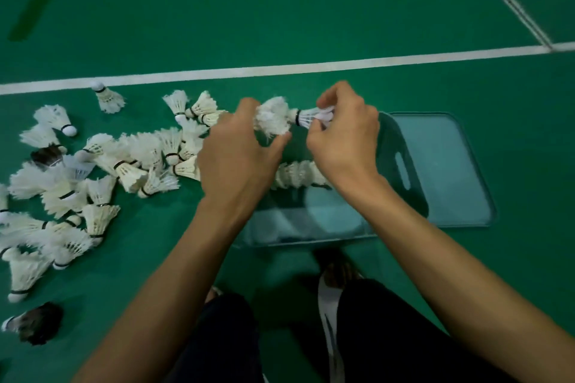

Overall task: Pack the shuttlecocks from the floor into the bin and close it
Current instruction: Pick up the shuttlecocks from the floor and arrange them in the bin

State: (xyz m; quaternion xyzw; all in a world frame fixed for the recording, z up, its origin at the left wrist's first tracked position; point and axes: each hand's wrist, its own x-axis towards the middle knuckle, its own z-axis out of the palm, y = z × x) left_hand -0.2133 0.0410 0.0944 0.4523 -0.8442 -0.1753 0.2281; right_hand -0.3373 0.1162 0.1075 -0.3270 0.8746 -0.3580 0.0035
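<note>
Several white feather shuttlecocks [93,183] lie scattered on the green floor at the left. Over a clear plastic bin [311,227], my left hand [239,158] grips the feather end of a shuttlecock [273,116]. My right hand [345,140] pinches a second shuttlecock [311,116] whose cork end points into the first one's feathers. A nested row of shuttlecocks [295,174] lies inside the bin, below my hands. The bin's clear lid [445,165] lies flat on the floor to the right of the bin.
White court lines [280,68] cross the green floor beyond the pile. Two dark-feathered shuttlecocks [40,323] lie among the white ones at the left. My knees and a shoe [329,305] are at the bottom, just behind the bin.
</note>
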